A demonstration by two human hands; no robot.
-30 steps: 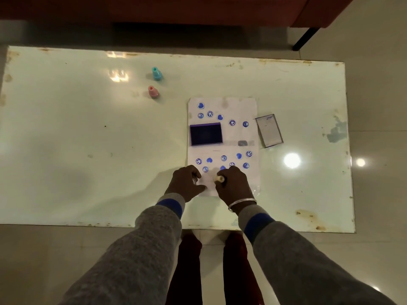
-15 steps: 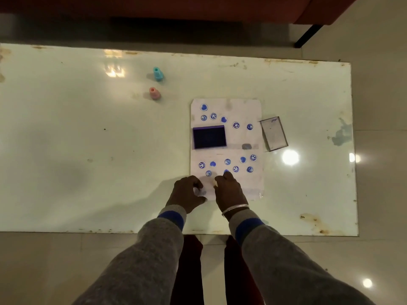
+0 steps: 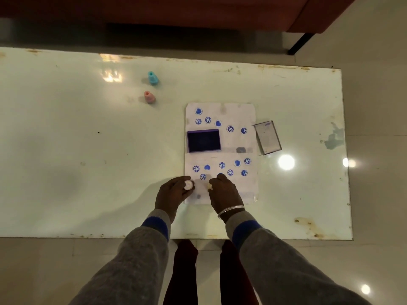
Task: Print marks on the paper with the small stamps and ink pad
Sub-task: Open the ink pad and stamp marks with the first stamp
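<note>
Head view: left hand (image 3: 172,194), grip curled round white stamp (image 3: 188,185) at near-left edge of paper (image 3: 240,115); right hand (image 3: 224,193), grip pinching cream stamp (image 3: 210,186) just beside; ink pad (image 3: 203,140) mid-sheet; bare surface (image 3: 88,150) leftward.

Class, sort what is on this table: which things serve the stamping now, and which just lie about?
In use: paper, ink pad, white stamp in left hand, pale stamp in right hand.
Lying about: blue stamp, pink stamp, clear lid beside the paper.
</note>
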